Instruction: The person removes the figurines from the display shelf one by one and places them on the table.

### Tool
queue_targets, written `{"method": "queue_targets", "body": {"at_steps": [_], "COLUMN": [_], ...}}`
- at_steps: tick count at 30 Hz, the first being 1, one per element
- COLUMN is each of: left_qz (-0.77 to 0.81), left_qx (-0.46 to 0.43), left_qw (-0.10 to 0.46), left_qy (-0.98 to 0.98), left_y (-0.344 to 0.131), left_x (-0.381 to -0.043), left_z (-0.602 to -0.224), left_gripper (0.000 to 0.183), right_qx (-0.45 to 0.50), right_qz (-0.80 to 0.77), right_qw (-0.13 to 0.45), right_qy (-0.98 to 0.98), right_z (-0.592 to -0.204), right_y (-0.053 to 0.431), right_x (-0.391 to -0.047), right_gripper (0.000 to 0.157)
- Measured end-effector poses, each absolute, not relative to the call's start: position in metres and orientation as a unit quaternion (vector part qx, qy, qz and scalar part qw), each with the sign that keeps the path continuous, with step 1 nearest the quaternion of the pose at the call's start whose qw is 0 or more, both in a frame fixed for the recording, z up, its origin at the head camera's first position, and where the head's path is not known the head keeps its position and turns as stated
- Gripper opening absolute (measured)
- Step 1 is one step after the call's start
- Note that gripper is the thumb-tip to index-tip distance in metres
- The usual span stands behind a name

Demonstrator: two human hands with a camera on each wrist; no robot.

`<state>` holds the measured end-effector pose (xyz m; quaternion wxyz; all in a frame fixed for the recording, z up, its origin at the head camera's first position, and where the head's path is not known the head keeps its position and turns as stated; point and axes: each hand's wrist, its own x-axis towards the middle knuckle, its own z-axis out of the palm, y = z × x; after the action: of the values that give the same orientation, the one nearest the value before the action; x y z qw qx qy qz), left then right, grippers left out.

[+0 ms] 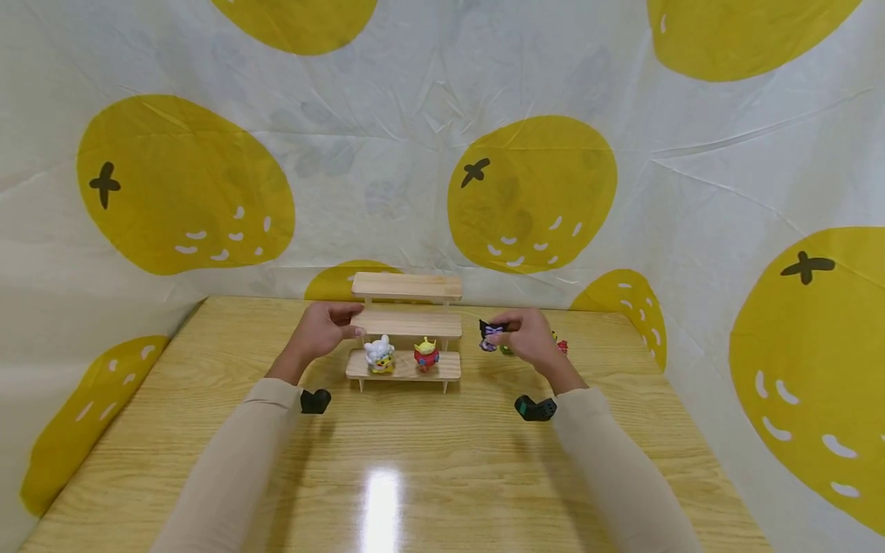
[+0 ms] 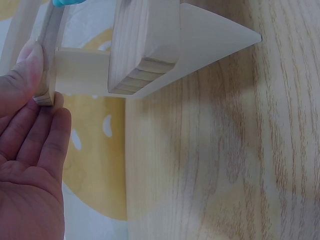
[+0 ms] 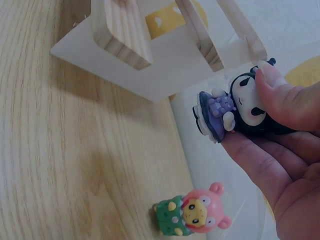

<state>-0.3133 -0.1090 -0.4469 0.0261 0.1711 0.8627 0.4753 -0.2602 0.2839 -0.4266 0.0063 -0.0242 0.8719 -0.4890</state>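
A three-tier wooden display stand (image 1: 406, 326) stands at the back of the table. My left hand (image 1: 323, 332) pinches the left end of its middle board (image 2: 46, 60), thumb on one face and fingers on the other. To the right of the stand, my right hand (image 1: 532, 338) holds a figurine (image 3: 245, 105) with a black hood, white face and purple dress, raised off the table. On the lowest board are a white fluffy figurine (image 1: 379, 355) and a green-headed alien figurine in red (image 1: 426, 355).
Below the right hand, a pink-headed figurine in green (image 3: 199, 211) is on the table. A small red object (image 1: 562, 346) shows partly behind that hand. A patterned cloth (image 1: 387, 184) hangs close behind the table (image 1: 470, 461).
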Motion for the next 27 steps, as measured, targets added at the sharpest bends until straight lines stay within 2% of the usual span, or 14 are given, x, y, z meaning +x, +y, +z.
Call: {"method": "queue_targets", "body": {"at_steps": [27], "left_qz": [0.482], "left_qx": [0.160], "left_qw": [0.038], "left_qy": [0.861], "left_y": [-0.108], "left_x": [-0.313], "left_z": [-0.445], "left_gripper": [0.051], "right_qx": [-0.036], "right_qz": [-0.474], "right_qw": [-0.013], "right_qy": [0.880], "right_z": [-0.444], "right_y": [0.309], "right_x": [-0.254], "right_gripper": [0.032]}}
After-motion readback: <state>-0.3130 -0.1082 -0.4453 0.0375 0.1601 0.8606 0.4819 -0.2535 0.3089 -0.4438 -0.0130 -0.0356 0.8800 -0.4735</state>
